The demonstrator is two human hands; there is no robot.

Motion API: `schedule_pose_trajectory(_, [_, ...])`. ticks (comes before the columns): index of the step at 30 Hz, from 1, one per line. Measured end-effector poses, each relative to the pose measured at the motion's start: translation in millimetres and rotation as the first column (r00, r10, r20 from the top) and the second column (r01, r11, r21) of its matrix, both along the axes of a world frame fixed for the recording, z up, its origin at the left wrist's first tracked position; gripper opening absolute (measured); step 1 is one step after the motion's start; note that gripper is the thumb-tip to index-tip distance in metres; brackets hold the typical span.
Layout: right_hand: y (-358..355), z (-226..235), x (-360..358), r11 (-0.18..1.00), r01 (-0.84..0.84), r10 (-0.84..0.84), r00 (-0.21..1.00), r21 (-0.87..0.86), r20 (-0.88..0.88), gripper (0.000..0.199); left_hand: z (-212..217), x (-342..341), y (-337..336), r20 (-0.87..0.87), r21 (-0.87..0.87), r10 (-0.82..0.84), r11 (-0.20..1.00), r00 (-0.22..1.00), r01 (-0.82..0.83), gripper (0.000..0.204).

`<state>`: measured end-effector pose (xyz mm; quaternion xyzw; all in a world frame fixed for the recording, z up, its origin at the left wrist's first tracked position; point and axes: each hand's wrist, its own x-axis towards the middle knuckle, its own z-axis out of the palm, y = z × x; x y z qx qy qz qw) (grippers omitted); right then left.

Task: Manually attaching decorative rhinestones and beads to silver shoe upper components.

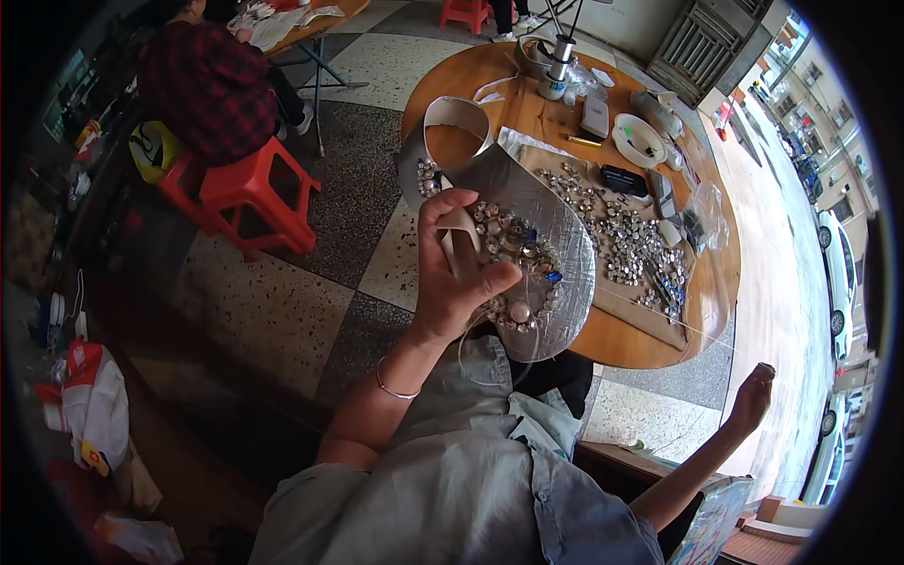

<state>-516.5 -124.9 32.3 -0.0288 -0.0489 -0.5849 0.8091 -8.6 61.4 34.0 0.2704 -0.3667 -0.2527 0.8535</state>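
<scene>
Beadwork fills the middle of the view: a silver heart-shaped fabric panel (541, 221), studded with pearly and glassy beads and a few blue ones, is held up above the lap by the left hand (459, 268). Thumb and fingers are pressed together on a pale folded strip at the panel's left edge, which seems to keep the beaded face tilted up toward the eyes and taut for stitching. A thin clear thread (659, 318) runs from the panel out to the right hand (753, 395), drawn far to the side with its fingers closed, apparently pinching the thread's end; whether a needle sits there is too small to tell.

Behind the panel, the round wooden table (702, 297) carries a board (626, 306) spread with loose silvery beads (626, 240), within easy reach. A white shallow dish (638, 139) and a metal cylinder (560, 66) stand farther back. The panel hides part of the board. At upper left another person in a dark red checked shirt (209, 85) sits on a red plastic stool (247, 193), head cut off by the rim.
</scene>
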Motion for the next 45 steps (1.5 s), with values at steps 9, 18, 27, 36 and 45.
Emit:
schedule_pose_trajectory(9, [84,34,194,0.853,-0.042,-0.484,0.312,-0.521,-0.818,0.02,10,-14,0,0.231,0.15,-0.057,0.988,0.971,0.022,0.061])
schedule_pose_trajectory(18, [128,45,337,0.635,-0.428,-0.725,-0.044,-0.643,-0.687,0.016,10,-24,4,0.49,0.213,-0.008,0.971,0.871,-0.111,0.057])
schedule_pose_trajectory(27, [164,62,312,0.357,-0.83,-0.306,0.33,-0.429,-0.893,0.006,-1,-27,-3,0.344,0.19,0.048,0.974,0.938,-0.12,0.055])
schedule_pose_trajectory(36, [151,24,301,0.237,-0.858,-0.59,0.246,-0.456,-0.769,0.017,-5,1,-1,0.212,0.266,0.296,0.9,0.931,-0.347,0.049])
schedule_pose_trajectory(45, [-15,-73,82,0.994,0.034,-0.061,0.964,-0.107,-0.261,0.017,-4,41,23,-0.276,0.132,-0.103,0.981,0.956,0.144,0.076])
